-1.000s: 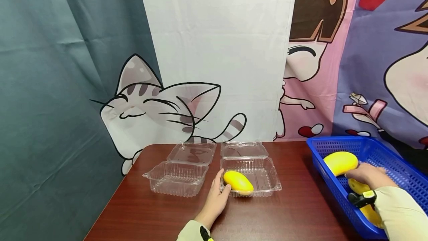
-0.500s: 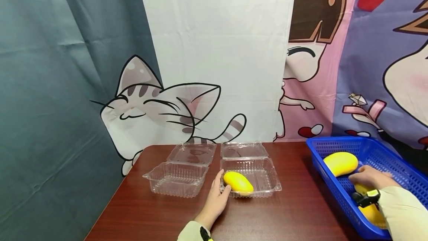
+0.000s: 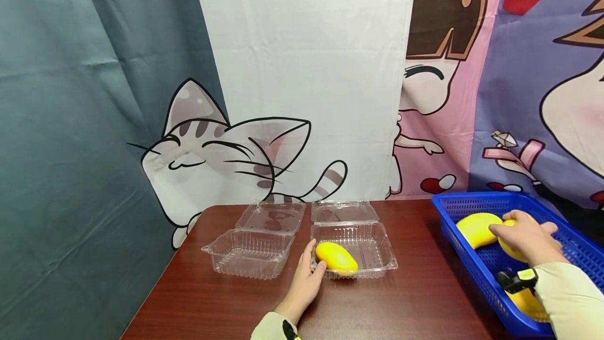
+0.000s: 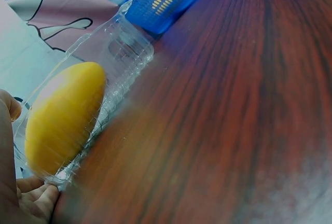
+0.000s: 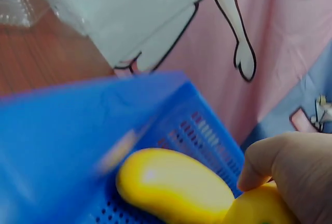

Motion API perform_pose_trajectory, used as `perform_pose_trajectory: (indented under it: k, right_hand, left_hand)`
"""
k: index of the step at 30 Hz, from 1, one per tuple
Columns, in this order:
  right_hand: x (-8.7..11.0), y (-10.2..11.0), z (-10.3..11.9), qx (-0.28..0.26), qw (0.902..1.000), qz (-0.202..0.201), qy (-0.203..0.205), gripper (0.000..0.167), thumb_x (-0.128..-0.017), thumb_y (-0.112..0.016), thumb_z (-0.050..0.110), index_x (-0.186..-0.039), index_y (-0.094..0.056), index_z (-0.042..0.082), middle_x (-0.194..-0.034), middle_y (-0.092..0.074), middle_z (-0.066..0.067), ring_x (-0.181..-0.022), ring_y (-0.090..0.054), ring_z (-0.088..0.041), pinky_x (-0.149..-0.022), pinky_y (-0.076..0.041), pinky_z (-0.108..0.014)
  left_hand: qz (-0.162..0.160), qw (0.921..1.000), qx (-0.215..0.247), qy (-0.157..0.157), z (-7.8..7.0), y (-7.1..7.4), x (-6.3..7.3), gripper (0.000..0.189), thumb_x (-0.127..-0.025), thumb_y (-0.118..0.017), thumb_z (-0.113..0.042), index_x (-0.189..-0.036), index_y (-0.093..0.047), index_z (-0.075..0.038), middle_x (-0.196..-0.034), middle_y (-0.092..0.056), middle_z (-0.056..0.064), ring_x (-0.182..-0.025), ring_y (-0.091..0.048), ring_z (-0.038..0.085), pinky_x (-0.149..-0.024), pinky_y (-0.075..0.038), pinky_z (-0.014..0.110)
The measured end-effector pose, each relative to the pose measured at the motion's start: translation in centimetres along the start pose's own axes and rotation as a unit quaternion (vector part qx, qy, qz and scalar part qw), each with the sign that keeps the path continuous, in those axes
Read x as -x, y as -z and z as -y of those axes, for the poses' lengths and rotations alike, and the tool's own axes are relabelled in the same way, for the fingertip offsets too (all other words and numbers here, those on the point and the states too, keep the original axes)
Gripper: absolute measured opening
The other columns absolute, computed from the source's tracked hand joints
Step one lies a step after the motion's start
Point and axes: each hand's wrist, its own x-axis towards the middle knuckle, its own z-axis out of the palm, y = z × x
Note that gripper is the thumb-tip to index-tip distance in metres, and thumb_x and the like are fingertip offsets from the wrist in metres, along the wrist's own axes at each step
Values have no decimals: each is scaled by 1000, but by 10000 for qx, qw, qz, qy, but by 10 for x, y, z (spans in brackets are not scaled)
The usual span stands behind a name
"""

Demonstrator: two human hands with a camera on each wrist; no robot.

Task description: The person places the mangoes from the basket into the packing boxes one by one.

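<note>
My left hand point(image 3: 303, 283) holds the near left corner of the right-hand clear plastic clamshell container point(image 3: 370, 251). Inside that container lies a yellow mango point(image 3: 336, 257), also large in the left wrist view. At the right, my right hand point(image 3: 530, 237) grips a second mango point(image 3: 508, 245) in the blue plastic basket point(image 3: 467, 261). Another mango point(image 3: 476, 229) lies beside it against the basket's left side; the right wrist view shows that mango point(image 5: 174, 185) next to my fingers. Under my right wrist is a further mango point(image 3: 526, 303), partly covered by the sleeve.
A second clear clamshell container point(image 3: 252, 256) stands with its lid folded back on the left of the brown wooden table point(image 3: 401, 308). Printed cloth point(image 3: 311, 67) hangs behind the table. The basket's raised rim borders the right side.
My right hand has risen slightly within the basket, lifting a mango that lay lower before. The left hand and the containers have stayed in place.
</note>
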Motion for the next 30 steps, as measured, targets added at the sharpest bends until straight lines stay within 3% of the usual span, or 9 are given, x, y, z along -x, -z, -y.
perform_pose_trajectory:
  k: [5,13,18,24,30]
  right_hand:
    - [10,-6,28,84,9983,-438,380,77,-95,-55,56,-142,-35,-1,-122,-15,-54,-98,-26,-77,-74,-34,-79]
    - [21,-32,85,-116,9867,-794,1412,63,-92,-63,43,-139,-46,6,-138,-11,-50,-105,-29,-77,-74,-35,-75]
    - [31,-52,123,-94,9736,-801,2137,59,-88,-67,37,-137,-50,9,-139,-16,-46,-104,-36,-73,-76,-37,-73]
    - [47,-79,165,-14,9563,-738,2828,50,-83,-71,32,-129,-58,16,-141,-27,-37,-100,-48,-62,-72,-46,-60]
    - [54,-110,187,-105,9382,-525,3420,47,-77,-75,27,-123,-63,22,-141,-34,-29,-100,-55,-51,-71,-52,-52]
  left_hand:
    - [-23,10000,-51,11,0,1,-1,62,-101,-59,-21,-156,-33,-8,-155,-39,19,-142,-40,36,-114,-31,58]
    - [-24,10000,22,-16,0,0,-1,62,-101,-59,-20,-156,-34,-9,-154,-40,21,-142,-41,36,-114,-31,58]
    - [-7,10000,39,-14,-2,0,0,62,-101,-59,-20,-156,-34,-9,-154,-40,21,-142,-40,37,-114,-30,58]
    - [0,10000,53,-1,-2,1,0,62,-101,-59,-19,-156,-33,-9,-154,-39,22,-141,-41,37,-114,-31,57]
    - [34,10000,39,-7,-2,1,0,63,-101,-58,-20,-156,-32,-8,-154,-39,21,-141,-42,37,-113,-32,57]
